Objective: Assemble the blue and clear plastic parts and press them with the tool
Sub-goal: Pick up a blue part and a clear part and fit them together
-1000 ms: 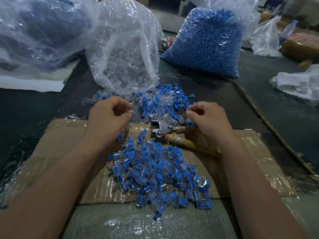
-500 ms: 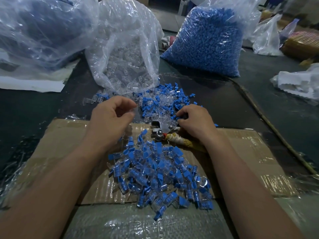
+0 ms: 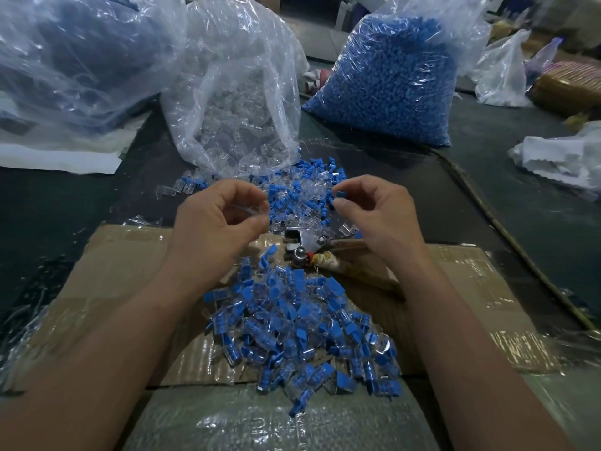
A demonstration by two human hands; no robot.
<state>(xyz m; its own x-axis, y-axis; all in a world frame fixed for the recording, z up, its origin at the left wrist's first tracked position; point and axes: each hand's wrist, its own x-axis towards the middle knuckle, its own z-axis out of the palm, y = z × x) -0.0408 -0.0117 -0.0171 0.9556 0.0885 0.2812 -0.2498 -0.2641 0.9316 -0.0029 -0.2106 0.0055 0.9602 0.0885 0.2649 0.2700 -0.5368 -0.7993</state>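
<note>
Left: your left hand (image 3: 221, 222) pinches a clear part (image 3: 252, 212); its outline is faint
Right: your right hand (image 3: 377, 216) pinches a blue part (image 3: 340, 194), mostly hidden; hands apart
Between hands: the tool (image 3: 305, 244); handles run under your right wrist

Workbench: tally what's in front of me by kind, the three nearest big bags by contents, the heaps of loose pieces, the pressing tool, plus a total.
Bag of clear parts: 1
Bag of blue parts: 1
Bag with unclear dark contents: 1
Heaps of loose pieces: 2, the far heap and the near heap
Pressing tool: 1
Total: 6
</note>
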